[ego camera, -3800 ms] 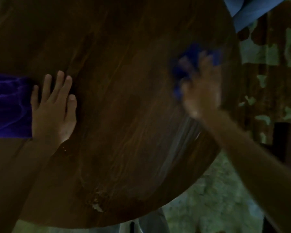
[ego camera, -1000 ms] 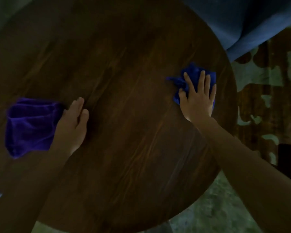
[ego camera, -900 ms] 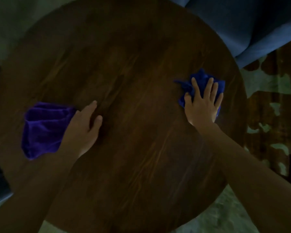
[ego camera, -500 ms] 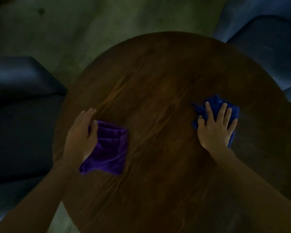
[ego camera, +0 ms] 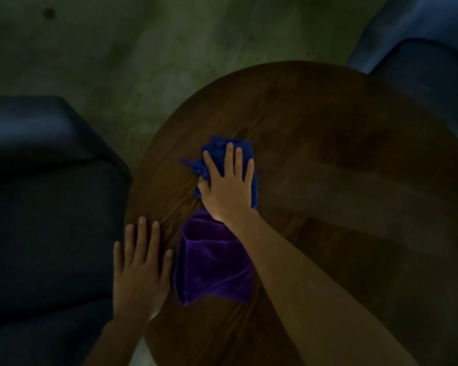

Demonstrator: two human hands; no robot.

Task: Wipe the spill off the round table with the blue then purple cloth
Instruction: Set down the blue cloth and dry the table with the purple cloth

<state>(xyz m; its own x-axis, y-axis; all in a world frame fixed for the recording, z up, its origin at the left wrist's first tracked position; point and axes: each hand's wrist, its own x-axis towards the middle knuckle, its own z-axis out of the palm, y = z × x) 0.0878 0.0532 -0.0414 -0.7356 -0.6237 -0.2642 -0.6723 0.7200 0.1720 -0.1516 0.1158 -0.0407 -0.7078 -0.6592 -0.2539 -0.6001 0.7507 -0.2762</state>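
Note:
A round dark wooden table [ego camera: 341, 180] fills the right of the head view. My right hand [ego camera: 226, 184] presses flat on a crumpled blue cloth [ego camera: 217, 149] near the table's left part. A folded purple cloth [ego camera: 209, 262] lies just in front of it, partly under my right forearm. My left hand [ego camera: 140, 268] rests flat with spread fingers on the table's left edge, beside the purple cloth and holding nothing. The light is dim and no spill shows clearly.
A dark blue armchair [ego camera: 37, 207] stands close against the table's left side. Another blue chair [ego camera: 428, 62] stands at the back right. Grey-green concrete floor [ego camera: 143, 48] lies beyond the table.
My right hand has slid the blue cloth leftward across the table to just beyond the purple cloth. My left hand has come off the purple cloth and lies flat beside it. The camera has shifted left.

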